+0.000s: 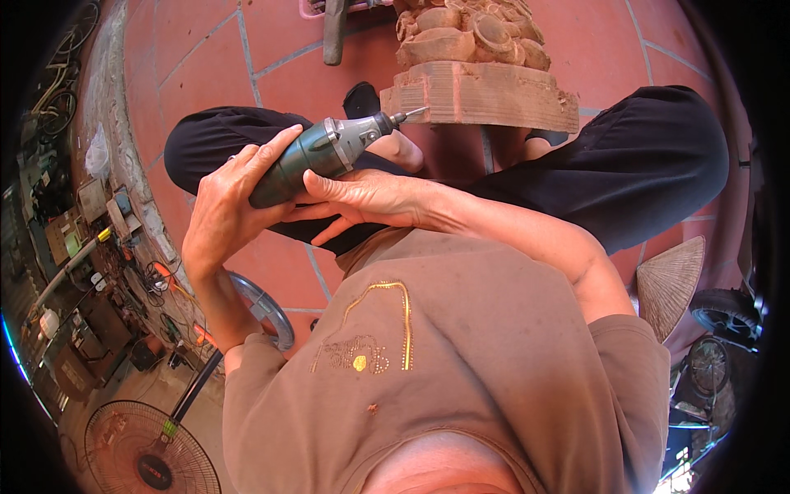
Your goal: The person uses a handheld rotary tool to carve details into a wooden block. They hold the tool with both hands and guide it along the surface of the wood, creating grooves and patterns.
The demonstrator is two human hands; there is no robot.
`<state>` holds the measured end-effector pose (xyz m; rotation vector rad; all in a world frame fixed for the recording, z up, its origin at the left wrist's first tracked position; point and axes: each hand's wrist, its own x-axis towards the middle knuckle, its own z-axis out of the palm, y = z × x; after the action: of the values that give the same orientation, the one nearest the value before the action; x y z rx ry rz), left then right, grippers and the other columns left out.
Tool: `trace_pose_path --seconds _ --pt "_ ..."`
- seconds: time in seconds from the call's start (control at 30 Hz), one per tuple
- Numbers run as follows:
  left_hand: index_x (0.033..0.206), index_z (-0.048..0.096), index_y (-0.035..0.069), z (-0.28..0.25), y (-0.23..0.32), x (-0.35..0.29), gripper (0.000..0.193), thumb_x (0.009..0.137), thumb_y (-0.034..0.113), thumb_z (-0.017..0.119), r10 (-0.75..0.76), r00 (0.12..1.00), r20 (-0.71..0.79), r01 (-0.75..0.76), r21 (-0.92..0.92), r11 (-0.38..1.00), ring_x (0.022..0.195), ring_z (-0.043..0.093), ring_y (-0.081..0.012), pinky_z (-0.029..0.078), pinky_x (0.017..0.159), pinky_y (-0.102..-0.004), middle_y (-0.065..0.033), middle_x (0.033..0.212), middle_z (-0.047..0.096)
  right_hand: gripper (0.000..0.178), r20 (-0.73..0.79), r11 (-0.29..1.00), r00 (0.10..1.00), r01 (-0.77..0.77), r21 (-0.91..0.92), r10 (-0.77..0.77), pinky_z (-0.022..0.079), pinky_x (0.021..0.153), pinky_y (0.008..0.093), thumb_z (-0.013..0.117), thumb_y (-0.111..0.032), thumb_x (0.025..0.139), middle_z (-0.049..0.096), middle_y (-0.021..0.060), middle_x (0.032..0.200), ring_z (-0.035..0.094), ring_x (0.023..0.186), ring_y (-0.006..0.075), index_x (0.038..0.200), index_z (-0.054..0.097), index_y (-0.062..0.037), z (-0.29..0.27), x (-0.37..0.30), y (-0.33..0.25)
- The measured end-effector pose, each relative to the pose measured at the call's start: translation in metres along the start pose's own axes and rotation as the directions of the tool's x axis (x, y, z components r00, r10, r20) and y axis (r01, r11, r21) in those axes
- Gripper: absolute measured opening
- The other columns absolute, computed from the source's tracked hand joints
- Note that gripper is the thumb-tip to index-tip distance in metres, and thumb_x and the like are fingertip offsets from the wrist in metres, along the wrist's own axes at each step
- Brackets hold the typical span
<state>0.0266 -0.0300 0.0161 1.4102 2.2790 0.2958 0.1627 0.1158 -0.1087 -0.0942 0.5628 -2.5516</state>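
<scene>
Fan (152, 461), round and caged, at lower left. Left hand (239, 181) wrapped firmly around the green body of a rotary tool (300, 169), held above the folded legs (222, 144), nose pointing up and right. Right hand (374, 198): thumb against the tool's lower side, fingers loosely spread. Thin bit (418, 111) overlaps the left part of a carved wood piece (494, 95) in view; contact cannot be told. Far right: conical hat (675, 284), just beside a dark wheel (726, 317).
</scene>
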Motion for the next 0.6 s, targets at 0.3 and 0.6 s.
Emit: trace_pose_path --seconds 0.3,0.6 --pt "0.149 0.057 0.02 -0.0004 -0.0001 -0.006 0.086 0.068 0.008 0.084 0.017 1.0 0.006 -0.017 0.015 1.0 0.084 0.068 -0.0315 0.057 0.075 -0.0432 -0.0095 0.094 0.065 0.108 0.014 0.999 0.999 -0.041 -0.008 0.042 0.04 0.116 0.0646 0.059 -0.074 0.091 0.034 0.0271 0.164 0.03 0.156 0.0398 0.162 0.026 0.0002 0.0007 0.0003 0.0074" --pt "0.15 0.057 0.019 0.0008 -0.0035 -0.0008 0.089 0.067 0.009 0.085 0.037 0.999 -0.027 -0.036 0.013 0.999 0.087 0.068 -0.0315 0.056 0.078 -0.0433 -0.0098 0.097 0.066 0.105 0.001 1.0 1.0 -0.002 0.0 0.002 0.041 0.115 0.0639 0.06 -0.071 0.093 0.035 0.0267 0.163 0.031 0.155 0.0402 0.161 0.027 0.0023 0.0011 0.002 0.0007"
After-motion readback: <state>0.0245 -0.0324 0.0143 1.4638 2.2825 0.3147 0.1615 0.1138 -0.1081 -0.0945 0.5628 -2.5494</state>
